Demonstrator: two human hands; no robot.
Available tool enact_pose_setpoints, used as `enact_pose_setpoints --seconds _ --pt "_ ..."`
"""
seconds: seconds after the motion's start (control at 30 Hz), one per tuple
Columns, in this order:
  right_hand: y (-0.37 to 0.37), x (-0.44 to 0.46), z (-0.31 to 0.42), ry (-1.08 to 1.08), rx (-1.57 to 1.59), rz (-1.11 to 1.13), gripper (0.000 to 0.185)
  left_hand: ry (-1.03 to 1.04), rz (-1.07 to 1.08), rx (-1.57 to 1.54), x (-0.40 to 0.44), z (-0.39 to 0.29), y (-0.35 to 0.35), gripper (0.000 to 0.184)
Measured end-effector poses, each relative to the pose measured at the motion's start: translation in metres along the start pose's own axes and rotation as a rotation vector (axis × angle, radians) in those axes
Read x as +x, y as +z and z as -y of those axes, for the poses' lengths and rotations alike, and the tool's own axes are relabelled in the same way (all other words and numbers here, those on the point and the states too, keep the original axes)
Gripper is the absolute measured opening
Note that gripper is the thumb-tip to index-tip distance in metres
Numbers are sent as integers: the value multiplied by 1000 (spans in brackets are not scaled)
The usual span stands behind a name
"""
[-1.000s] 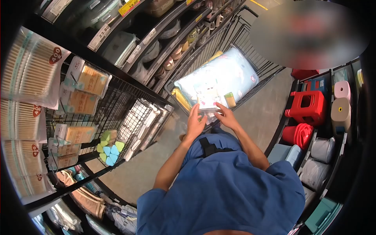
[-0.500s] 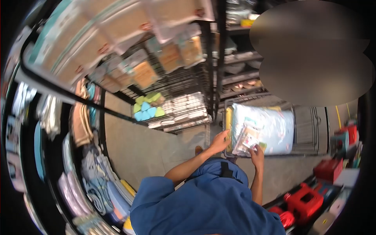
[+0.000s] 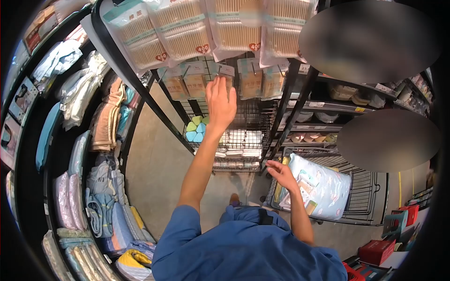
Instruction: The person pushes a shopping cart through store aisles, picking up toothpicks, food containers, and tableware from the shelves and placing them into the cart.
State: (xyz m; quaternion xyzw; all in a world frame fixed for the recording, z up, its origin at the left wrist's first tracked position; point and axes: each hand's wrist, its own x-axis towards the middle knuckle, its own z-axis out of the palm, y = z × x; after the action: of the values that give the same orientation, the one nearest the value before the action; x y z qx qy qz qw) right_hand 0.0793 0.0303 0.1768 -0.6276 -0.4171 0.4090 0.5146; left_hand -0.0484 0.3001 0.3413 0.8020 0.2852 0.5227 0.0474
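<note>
My left hand [image 3: 221,104] reaches up to the wire rack, its fingers over a small hanging packet [image 3: 226,71]. The fingertips are partly hidden against that packet, so I cannot make out a grip. Packets of toothpicks [image 3: 250,84] hang on both sides of it. Lower down, my right hand [image 3: 282,173] is held beside the shopping cart [image 3: 370,194] with its fingers apart and nothing in them. A pale blue patterned bundle [image 3: 328,189] lies in the cart, with small packets [image 3: 305,187] on top.
Large packs of cotton swabs [image 3: 183,35] hang along the rack's top. Green and blue triangular items [image 3: 196,129] and white packs [image 3: 243,140] sit lower. Folded textiles [image 3: 105,117] fill the left shelves. A red box [image 3: 376,252] is at the lower right.
The view has turned toward the hanging packets. My left hand has risen from the cart to the rack. My right hand has come away from the packets on the bundle.
</note>
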Motion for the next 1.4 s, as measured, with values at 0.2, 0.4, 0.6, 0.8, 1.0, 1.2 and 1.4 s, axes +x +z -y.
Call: enact_pose_setpoints --seconds 0.2,0.4,0.6,0.8,1.0,1.2,1.4 --pt "4 -10 -8 52 51 23 42 -43 74 128 -4 -8 7 45" --pt "-17 -62 -53 180 70 -149 40 18 102 -199 -91 -35 7 37" --pt "-12 -122 -103 386 103 -371 37 24 1125 -566 -286 -55 35 42" --pt "36 -143 -110 337 86 -525 38 -105 1762 -438 -340 -59 58 69" --pt "72 -183 -104 426 27 -631 36 -72 1597 -574 -341 -53 115 64" --pt "37 -219 -124 387 -22 -1007 26 -9 1787 -466 -353 -63 173 52" --pt "-91 -213 -130 342 -622 -1138 23 -181 1630 -189 -368 -94 156 63"
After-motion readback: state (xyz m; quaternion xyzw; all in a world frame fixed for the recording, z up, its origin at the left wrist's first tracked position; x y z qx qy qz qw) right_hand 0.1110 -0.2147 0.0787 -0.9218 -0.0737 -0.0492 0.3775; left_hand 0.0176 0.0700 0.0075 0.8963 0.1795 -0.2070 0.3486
